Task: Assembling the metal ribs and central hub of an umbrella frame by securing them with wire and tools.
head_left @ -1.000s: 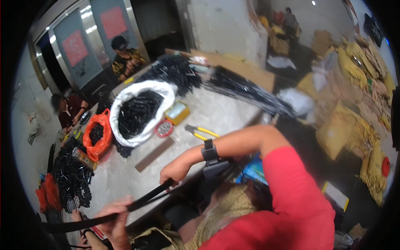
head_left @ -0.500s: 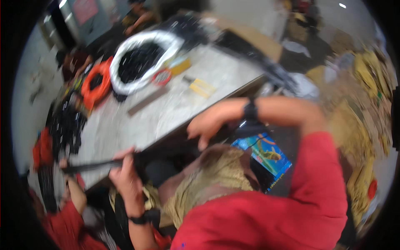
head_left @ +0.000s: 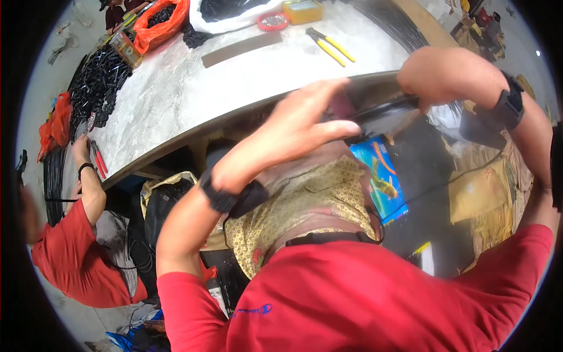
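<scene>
Over my lap at the table's near edge, my left hand (head_left: 308, 120) is open, its fingers stretched out and the thumb apart. Nothing is in it. Farther right, my right hand (head_left: 437, 76) is closed at the table's edge around a bundle of thin black strips (head_left: 387, 109), partly blurred. One end of the bundle points toward my left hand, a little short of its thumb. On the tabletop beyond lie pliers with yellow handles (head_left: 331, 47) and a flat dark bar (head_left: 241, 49).
On the pale table (head_left: 176, 105) stand a white bag (head_left: 234, 23), an orange bag (head_left: 161, 26), a red round dish (head_left: 273, 22) and a heap of small black pieces (head_left: 99, 88). At left, a co-worker's hand (head_left: 81, 149) is beside red-handled pliers (head_left: 98, 159). Cardboard (head_left: 484, 196) lies at right.
My left hand has let go of the black strips and moved right and up, its fingers now spread. My right hand has moved right and up. The view has shifted.
</scene>
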`<state>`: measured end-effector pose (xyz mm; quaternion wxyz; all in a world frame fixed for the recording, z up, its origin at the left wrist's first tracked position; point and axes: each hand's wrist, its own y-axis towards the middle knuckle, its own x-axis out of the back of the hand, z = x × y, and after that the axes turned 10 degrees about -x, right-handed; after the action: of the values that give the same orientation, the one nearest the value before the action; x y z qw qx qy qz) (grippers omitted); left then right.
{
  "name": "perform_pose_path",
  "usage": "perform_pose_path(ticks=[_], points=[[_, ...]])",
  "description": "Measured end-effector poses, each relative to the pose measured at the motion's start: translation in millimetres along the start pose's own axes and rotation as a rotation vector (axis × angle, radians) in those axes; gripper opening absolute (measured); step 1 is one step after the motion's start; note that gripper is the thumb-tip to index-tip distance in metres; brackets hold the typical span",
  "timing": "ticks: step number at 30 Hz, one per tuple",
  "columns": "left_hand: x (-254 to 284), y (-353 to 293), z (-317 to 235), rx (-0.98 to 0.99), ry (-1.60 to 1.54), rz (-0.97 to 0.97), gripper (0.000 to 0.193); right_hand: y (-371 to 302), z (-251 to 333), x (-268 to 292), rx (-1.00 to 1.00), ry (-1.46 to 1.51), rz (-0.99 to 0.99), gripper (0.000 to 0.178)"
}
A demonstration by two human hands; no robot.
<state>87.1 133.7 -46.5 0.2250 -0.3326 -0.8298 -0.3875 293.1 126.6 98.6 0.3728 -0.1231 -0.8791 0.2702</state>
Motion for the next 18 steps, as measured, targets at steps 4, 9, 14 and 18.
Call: perform_pose_path(ticks=[4,9,14,18], points=[[-35.6,32.7,-10.1,-0.086,-0.199,0.160,0.059,-33.0,10.9,25.1,-0.081,-0.040,-0.106,0.014],[-31.8,40.5,-9.4,0.079,-0.659,-0.026,0.034,-48.1,31.7,44.8,-0.197,-0.289,-0.327,0.011],[-16.5,22.3,-4.2,0.098,-0.738,-0.137,0.022,-47.9,58.0,55.1,-0.102,-0.466,-0.608,0.011],[-18.1,-0.3,-8.1,0.069,-0.816,-0.340,0.018,-56.7,82.3,60.9,-0.029,-0.601,-0.840,0.012]])
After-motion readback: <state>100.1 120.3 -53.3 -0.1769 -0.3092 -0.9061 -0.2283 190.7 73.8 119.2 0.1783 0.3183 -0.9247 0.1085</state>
